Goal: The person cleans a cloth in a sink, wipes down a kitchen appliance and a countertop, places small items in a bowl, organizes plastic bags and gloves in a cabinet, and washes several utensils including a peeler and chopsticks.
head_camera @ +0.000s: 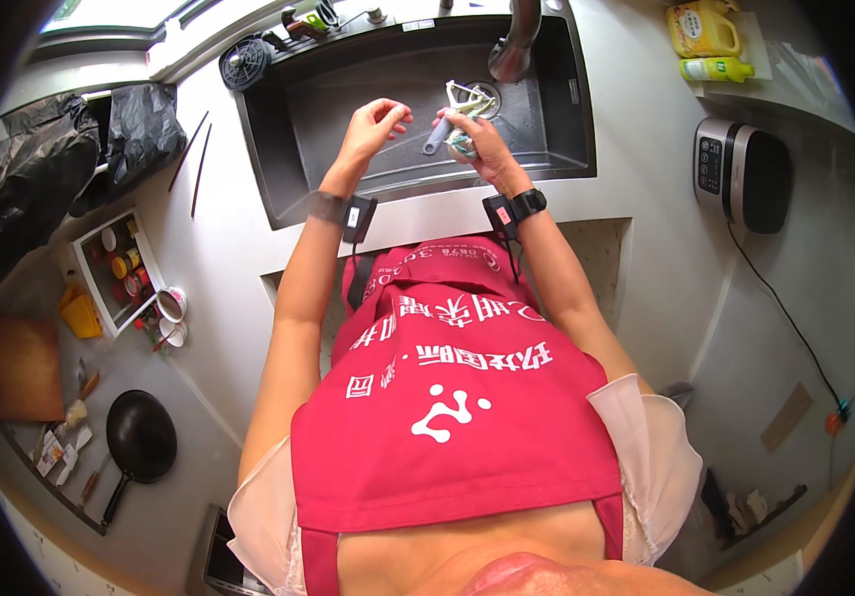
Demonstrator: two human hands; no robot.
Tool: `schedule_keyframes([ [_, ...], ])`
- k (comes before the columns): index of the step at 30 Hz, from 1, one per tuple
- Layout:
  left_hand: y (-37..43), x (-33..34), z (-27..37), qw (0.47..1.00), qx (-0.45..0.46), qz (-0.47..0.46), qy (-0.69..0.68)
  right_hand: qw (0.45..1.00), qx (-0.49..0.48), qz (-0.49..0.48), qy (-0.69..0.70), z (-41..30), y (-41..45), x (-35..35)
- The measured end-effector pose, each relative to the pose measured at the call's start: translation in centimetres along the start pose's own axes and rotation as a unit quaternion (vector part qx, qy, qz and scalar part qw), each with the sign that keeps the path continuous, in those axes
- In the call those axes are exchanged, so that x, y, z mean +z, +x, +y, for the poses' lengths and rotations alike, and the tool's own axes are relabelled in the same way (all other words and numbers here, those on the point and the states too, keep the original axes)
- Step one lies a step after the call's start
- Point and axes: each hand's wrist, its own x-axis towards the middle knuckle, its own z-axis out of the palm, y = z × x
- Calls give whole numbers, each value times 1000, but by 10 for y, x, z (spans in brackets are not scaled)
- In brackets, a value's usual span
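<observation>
My left hand [379, 128] hangs over the left half of the dark sink [412, 177], fingers loosely curled, with nothing seen in it. To its right, over the sink, my right hand [483, 141] is closed on a peeler with a pale green head [463, 97] and a lavender handle [437, 138]. A crumpled white and teal bundle [461, 146], perhaps a cloth or scrubber, is held in the same hand. The peeler's head lies in front of the drain [488, 93]. Part of the bundle is hidden by my fingers.
A metal faucet [513, 56] arches over the sink's far right. Two dark chopsticks [196, 171] lie left of it, near black plastic bags [140, 123]. A tray of jars [84, 261] and a black wok [141, 436] are further left. A countertop appliance [744, 175] stands right.
</observation>
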Motion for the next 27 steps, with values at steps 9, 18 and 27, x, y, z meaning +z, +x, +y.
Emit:
schedule_keyframes([
  [9, 79, 36, 9, 998, 0, -61, -31, 996, -14, 76, 33, 8, 22, -32],
  [18, 57, 63, 5, 995, 35, -73, -58, 994, -62, 90, 1, 5, 18, -24],
  [27, 45, 67, 17, 966, 192, 8, 173, 964, -172, 91, -179, 13, 8, -25],
])
